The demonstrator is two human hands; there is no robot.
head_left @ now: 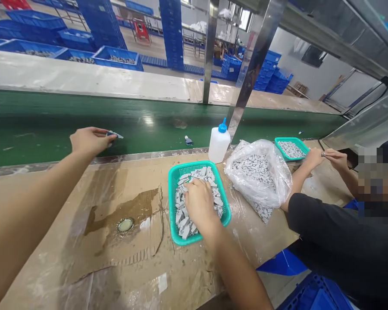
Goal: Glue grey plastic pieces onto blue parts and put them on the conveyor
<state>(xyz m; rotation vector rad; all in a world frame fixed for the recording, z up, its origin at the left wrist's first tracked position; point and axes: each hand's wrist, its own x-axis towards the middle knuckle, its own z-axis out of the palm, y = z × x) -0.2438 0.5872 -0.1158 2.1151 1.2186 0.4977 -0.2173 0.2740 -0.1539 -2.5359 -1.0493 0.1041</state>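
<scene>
Right grip (200, 204) half-curled among grey pieces (185, 216), hold unclear, in a teal plastic basket (172, 193); left grip (91, 141) pinches a flat grey piece (115, 135) above the green conveyor belt (45, 116)

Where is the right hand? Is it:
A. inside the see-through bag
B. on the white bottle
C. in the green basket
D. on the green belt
C. The right hand rests on the little white pieces inside the green basket.
</scene>
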